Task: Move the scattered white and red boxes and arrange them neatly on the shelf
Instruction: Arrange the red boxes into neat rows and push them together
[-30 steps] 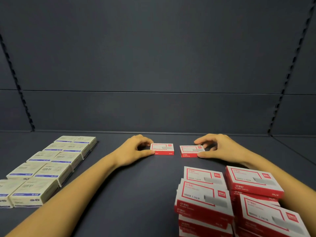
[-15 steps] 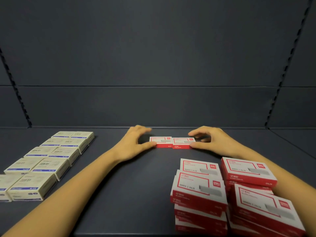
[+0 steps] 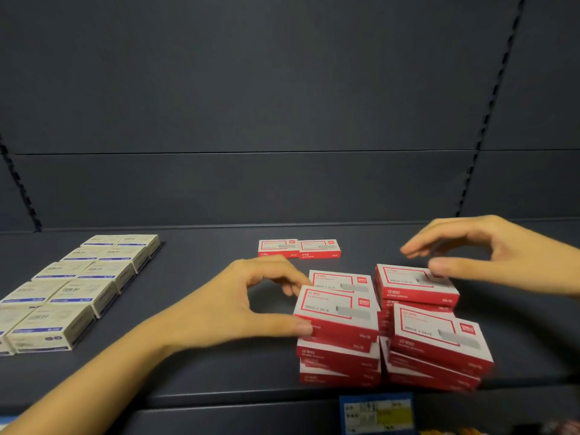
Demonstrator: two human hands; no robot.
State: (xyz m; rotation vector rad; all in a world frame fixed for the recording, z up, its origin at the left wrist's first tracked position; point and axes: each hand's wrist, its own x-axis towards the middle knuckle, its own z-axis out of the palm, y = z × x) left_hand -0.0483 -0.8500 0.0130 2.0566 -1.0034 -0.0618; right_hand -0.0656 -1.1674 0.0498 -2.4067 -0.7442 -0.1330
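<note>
Two staple boxes (image 3: 299, 248) sit paired far back on the shelf (image 3: 204, 356); the jumbled near-right pile (image 3: 436, 340) is left to arrange. My left hand (image 3: 238, 302) pinches its top box (image 3: 339, 306); my right hand (image 3: 502, 255) hovers spread, empty.

Bare left hand (image 3: 232, 304), right hand (image 3: 508, 255); nails seemingly short.

Count of red-and-white boxes (image 3: 337, 309): two lie side by side at centre frame, and the pile at lower right shows four top faces over at least two further layers, so its total cannot be fixed. Count of cream boxes with blue stripes (image 3: 75, 293): ten, in two columns of five at the left, the nearest cut by the frame edge. Count of shelf label (image 3: 376, 412): one, at bottom right of centre.
</note>
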